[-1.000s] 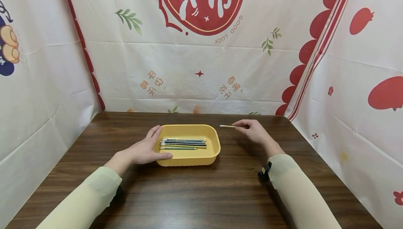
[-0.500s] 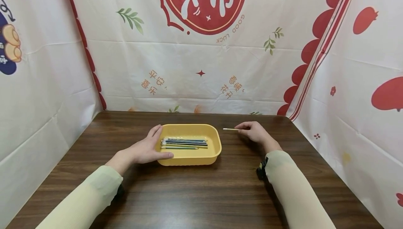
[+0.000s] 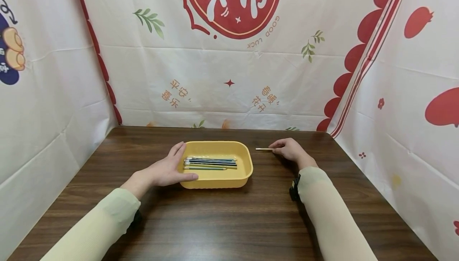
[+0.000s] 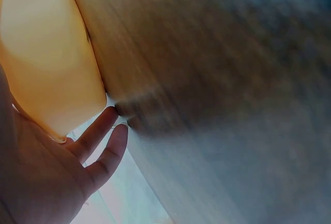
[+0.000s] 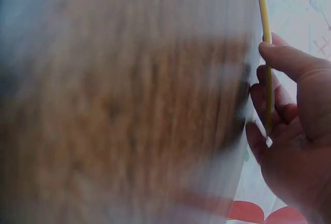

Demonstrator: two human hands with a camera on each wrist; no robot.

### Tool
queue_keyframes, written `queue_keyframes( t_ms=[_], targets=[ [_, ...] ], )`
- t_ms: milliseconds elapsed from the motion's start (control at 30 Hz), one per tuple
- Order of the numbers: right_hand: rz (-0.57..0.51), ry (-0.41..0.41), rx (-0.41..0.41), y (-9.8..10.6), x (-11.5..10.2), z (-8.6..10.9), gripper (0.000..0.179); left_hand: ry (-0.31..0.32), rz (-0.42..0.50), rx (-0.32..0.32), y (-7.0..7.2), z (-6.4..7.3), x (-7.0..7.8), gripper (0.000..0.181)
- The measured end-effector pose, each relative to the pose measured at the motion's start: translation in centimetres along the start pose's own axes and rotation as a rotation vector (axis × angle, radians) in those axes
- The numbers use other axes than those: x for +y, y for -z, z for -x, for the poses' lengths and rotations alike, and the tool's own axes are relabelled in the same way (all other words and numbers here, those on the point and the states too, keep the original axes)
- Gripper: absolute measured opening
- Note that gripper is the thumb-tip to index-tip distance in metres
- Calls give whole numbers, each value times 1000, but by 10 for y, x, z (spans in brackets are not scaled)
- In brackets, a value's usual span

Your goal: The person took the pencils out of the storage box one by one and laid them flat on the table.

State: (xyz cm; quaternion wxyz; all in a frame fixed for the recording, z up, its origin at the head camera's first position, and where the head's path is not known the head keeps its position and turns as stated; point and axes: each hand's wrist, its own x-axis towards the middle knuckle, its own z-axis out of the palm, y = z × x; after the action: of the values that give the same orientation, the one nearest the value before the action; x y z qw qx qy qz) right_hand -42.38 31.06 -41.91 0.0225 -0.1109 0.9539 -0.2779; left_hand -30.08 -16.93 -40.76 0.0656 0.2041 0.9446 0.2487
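Observation:
A shallow yellow plastic basin [image 3: 215, 183] stands mid-table in the head view. Inside it several pencils [image 3: 210, 163], dark and yellowish, lie side by side. My left hand [image 3: 165, 170] rests against the basin's left end, its thumb lying over the front rim and its fingers along the back left; two fingers extend past the basin's wall [image 4: 54, 53] in the left wrist view. Right of the basin, my right hand [image 3: 289, 150] pinches a yellow pencil [image 5: 265, 19] between thumb and fingers. The pencil's whitish end points left toward the basin, low over the tabletop.
Dark wood-grain tabletop [image 3: 222, 221] surrounds the basin. White printed cloth [image 3: 201, 69] hangs behind the table's back edge and along both sides. A dark wrist device [image 3: 295, 188] sits under the right cuff.
My right hand has come slightly nearer and lower with the pencil, which now lies closer to the tabletop. The left hand and basin keep their place; the view shifts a little.

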Motion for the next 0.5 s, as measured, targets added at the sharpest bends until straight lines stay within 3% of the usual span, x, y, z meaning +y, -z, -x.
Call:
queue_keyframes(
  t_ms=[500],
  targets=[
    [59,-100,-41,2,1,-4,25,-5,0,4,0,0,0,125]
  ],
)
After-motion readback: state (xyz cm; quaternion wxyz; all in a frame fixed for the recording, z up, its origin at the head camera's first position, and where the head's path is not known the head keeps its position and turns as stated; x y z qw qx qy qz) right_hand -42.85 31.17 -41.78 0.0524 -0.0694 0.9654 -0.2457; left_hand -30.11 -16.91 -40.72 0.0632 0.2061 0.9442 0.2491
